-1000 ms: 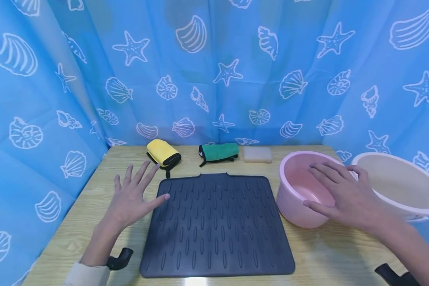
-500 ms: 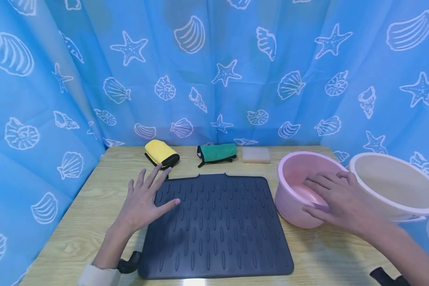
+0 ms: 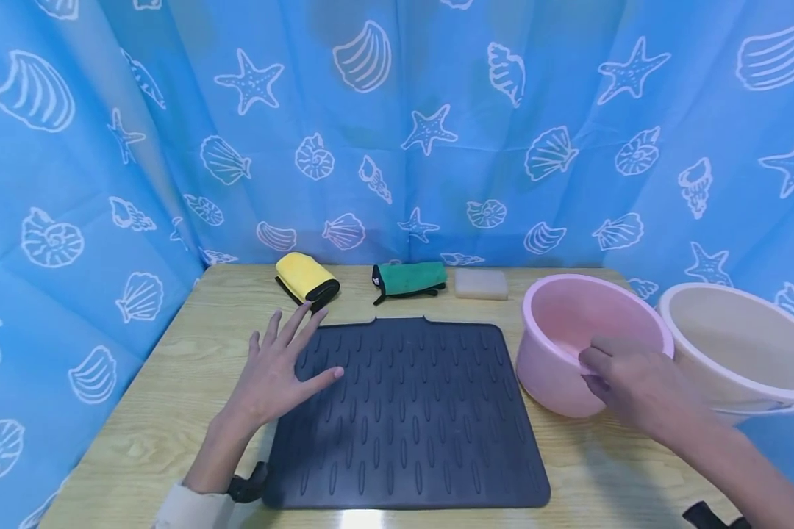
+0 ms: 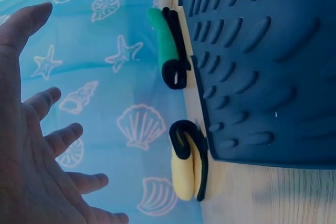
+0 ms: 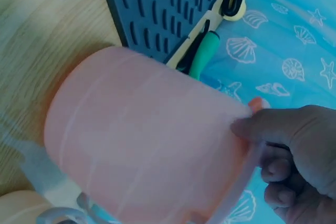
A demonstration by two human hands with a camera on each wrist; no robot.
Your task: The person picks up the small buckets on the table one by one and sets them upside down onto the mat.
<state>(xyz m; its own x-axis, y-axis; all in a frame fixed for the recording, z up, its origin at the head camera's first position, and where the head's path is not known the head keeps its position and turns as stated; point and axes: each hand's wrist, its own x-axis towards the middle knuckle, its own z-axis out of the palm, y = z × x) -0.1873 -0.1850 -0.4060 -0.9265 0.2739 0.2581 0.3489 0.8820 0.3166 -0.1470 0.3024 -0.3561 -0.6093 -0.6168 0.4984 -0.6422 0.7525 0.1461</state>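
Note:
At the right of the table stands a pink bucket [image 3: 559, 378]. My right hand [image 3: 638, 386] pinches its near rim; in the right wrist view the thumb lies against the bucket's [image 5: 142, 135] outer wall, with the other fingers curled at the rim. My left hand [image 3: 274, 382] hovers palm-down with spread fingers over the left edge of a dark ribbed mat [image 3: 406, 419], holding nothing. Beyond those fingertips lies a folded yellow cloth [image 3: 301, 275] with black edging; the left wrist view shows the hand apart from it.
A cream oval basin [image 3: 734, 327] stands right of the bucket. Along the back edge lie a rolled green cloth [image 3: 412, 278] and a pale block like a sponge [image 3: 480, 283]. A blue curtain [image 3: 351, 162] with shell prints encloses the back and sides.
My right hand has gone from spread fingers over the bucket to pinching its near rim. The left hand has shifted rightward to the mat's edge, fingers still spread.

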